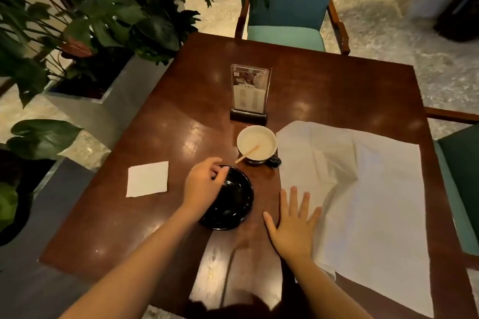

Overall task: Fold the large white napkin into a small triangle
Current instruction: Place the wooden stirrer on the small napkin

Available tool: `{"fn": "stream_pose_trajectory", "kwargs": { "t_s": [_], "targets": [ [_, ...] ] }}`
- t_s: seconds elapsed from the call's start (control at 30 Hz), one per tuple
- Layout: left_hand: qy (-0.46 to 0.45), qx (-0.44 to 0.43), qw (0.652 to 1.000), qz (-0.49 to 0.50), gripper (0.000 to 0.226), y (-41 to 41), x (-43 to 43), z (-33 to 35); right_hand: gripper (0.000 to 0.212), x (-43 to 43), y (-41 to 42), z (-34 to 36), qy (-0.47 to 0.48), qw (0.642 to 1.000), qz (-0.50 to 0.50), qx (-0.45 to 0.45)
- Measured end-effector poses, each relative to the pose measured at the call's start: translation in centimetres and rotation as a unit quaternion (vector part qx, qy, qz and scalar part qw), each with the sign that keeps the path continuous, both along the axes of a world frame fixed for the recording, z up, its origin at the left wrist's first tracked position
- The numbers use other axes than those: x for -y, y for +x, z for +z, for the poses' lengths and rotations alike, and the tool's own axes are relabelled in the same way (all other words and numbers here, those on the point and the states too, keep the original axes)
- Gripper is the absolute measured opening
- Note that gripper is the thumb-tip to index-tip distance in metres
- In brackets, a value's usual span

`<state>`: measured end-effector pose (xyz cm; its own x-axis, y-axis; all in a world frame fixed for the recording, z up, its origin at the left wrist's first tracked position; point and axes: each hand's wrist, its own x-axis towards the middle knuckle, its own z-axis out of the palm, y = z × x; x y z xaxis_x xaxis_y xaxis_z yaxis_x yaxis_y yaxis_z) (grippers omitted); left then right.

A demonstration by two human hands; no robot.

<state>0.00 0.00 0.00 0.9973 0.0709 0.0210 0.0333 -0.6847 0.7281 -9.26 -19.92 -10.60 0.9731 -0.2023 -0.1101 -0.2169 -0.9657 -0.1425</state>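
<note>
The napkin (375, 197) lies spread and rumpled over the right side of the desk (181, 116), its near corner hanging past the edge. The right hand (293, 228) lies flat with fingers spread on the napkin's left edge, partly on bare wood. The left hand (204, 186) curls its fingers over the far rim of a black saucer (233, 204), which sits just before a cup (256, 141) holding a stirrer (247, 154).

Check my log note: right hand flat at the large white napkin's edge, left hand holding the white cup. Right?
No: the head view shows the left hand holding the black saucer, not the cup beside it. The right hand does lie flat at the edge of the large white napkin.
</note>
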Motion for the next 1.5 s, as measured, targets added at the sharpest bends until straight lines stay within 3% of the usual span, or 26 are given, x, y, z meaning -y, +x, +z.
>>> {"fn": "stream_pose_trajectory", "kwargs": {
  "t_s": [0.2,0.4,0.57,0.87,1.07,1.27,1.5],
  "targets": [
    [-0.017,-0.169,0.985,0.011,0.035,2.8,3.7,0.1,0.076,0.1,0.0,0.2,-0.010,1.000,-0.004,-0.013],
    [-0.064,-0.245,0.967,0.040,0.025,4.4,4.1,-0.2,0.076,0.1,0.0,0.3,0.000,1.000,-0.005,-0.019],
    [-0.098,-0.258,0.960,0.044,0.025,5.0,3.9,0.6,0.076,0.1,-0.1,0.4,0.002,1.000,-0.004,-0.011],
    [0.103,-0.195,0.974,-0.055,0.042,6.7,4.0,2.5,0.077,0.1,-0.1,0.6,0.008,1.000,-0.006,-0.014],
    [0.145,-0.269,0.948,-0.086,0.019,8.1,3.6,3.8,0.076,0.1,0.0,0.5,0.006,1.000,-0.009,-0.016],
    [0.023,-0.337,0.940,-0.046,0.019,6.6,0.2,4.9,0.076,0.2,-0.1,0.2,0.010,1.000,-0.011,-0.013],
    [-0.205,-0.288,0.927,0.127,0.011,2.2,-7.0,1.8,0.077,0.2,0.0,-0.1,-0.002,1.000,-0.012,-0.018]
  ]
}}
